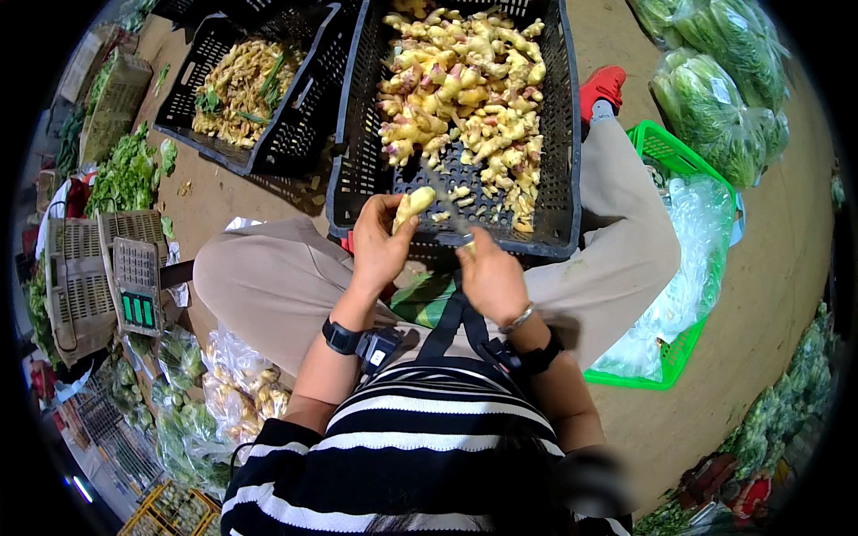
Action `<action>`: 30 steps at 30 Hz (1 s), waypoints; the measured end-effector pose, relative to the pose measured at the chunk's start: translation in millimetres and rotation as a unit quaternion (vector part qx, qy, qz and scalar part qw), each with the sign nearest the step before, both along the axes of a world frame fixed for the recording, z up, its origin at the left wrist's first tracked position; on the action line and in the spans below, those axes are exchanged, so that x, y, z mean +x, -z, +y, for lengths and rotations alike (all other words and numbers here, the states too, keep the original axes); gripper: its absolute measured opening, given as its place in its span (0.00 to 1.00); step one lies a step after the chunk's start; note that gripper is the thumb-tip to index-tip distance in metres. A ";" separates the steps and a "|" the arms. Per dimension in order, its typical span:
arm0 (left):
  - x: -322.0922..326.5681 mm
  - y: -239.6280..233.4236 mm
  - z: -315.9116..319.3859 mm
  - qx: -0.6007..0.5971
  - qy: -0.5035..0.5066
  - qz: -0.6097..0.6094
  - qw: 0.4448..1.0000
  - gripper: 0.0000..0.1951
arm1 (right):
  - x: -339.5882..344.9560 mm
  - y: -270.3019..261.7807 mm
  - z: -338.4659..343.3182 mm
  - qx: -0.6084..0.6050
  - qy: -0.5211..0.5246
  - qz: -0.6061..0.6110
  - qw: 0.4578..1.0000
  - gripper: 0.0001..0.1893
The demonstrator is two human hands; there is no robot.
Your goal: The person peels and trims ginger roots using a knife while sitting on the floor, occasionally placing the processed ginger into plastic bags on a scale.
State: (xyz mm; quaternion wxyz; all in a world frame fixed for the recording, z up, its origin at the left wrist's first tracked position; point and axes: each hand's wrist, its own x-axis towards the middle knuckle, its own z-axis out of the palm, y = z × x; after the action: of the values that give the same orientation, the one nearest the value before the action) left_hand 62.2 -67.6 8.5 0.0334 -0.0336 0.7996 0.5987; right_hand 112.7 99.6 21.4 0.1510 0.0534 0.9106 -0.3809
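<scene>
My left hand point(382, 244) grips a pale piece of ginger root point(417, 203) over the near end of a black plastic crate point(574, 134). In my right hand point(493, 278) is the handle of a knife point(450, 204); its thin blade is blurred and points up and left, just right of the ginger piece. Many ginger roots point(462, 80) are heaped in the far part of that crate. Smaller ginger pieces point(523, 201) lie along its right side, and loose scraps sit on the slotted bottom near my hands.
At the upper left, a second black crate point(251, 157) holds ginger scraps and green leaves. A green basket point(677, 375) with clear plastic bags stands beside my right leg. Bagged leafy vegetables point(710, 114) lie beyond it. To my left are a scale display point(137, 288) and bagged ginger point(241, 388).
</scene>
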 end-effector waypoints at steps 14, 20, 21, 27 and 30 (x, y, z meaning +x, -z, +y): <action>-1.2 -52.1 -60.2 0.492 -0.036 -0.187 0.850 0.13 | -0.4 66.8 12.3 -0.209 0.096 -0.086 0.970 0.17; 68.2 -121.5 -235.0 0.302 -0.268 0.196 0.894 0.16 | -0.9 29.1 15.8 -0.299 0.142 -0.087 0.940 0.10; 86.9 -102.6 -269.1 0.279 -0.312 0.204 0.885 0.16 | -0.9 27.6 14.5 -0.296 0.112 -0.080 0.945 0.10; 175.2 75.2 -371.4 0.336 -0.483 -0.027 0.808 0.17 | -5.7 44.3 9.8 -0.248 0.057 -0.064 0.965 0.11; 203.5 107.1 -358.5 0.272 -0.567 -0.096 0.772 0.18 | -4.2 12.3 -6.0 -0.178 0.027 -0.042 0.983 0.14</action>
State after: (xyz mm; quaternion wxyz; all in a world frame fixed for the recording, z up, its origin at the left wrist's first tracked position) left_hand 265.7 -426.1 -98.6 -0.2281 -0.5277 0.4320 0.6949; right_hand 108.5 93.6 9.1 0.1863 0.0663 0.8194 -0.5380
